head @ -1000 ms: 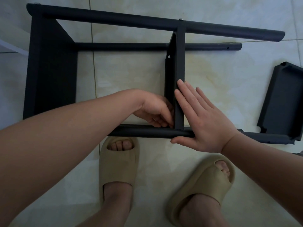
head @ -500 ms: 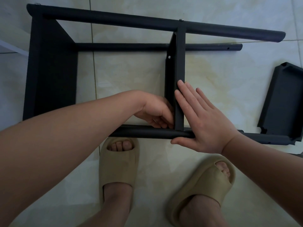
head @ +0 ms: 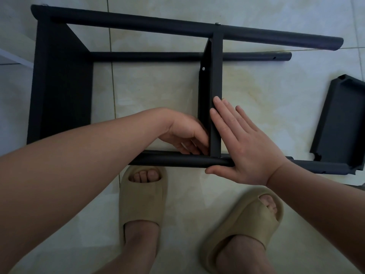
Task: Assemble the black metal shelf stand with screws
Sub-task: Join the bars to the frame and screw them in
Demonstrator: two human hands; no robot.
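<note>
A black metal shelf stand (head: 177, 24) is laid on its side on a pale glossy tiled floor (head: 158, 88), with its long round tubes running left to right. A broad black end panel (head: 63, 86) is fixed across the tubes at the left, and a narrower black middle panel (head: 216, 76) is set between the far tube and the near tube (head: 177, 160). A small silver screw head (head: 217, 23) is seen where the middle panel meets the far tube.

The right hand (head: 245, 147) is laid flat, with straight fingers pressed against the right face of the middle panel and the palm resting on the near tube. The left hand (head: 185, 133) is tucked into the inner corner where that panel meets the near tube, its fingers curled. Whether anything is pinched in them cannot be told.

A loose black metal shelf panel (head: 339, 123) is lying at the right, with its near end against the near tube. Two feet in beige foam slippers (head: 144, 198) are planted just in front of the stand.
</note>
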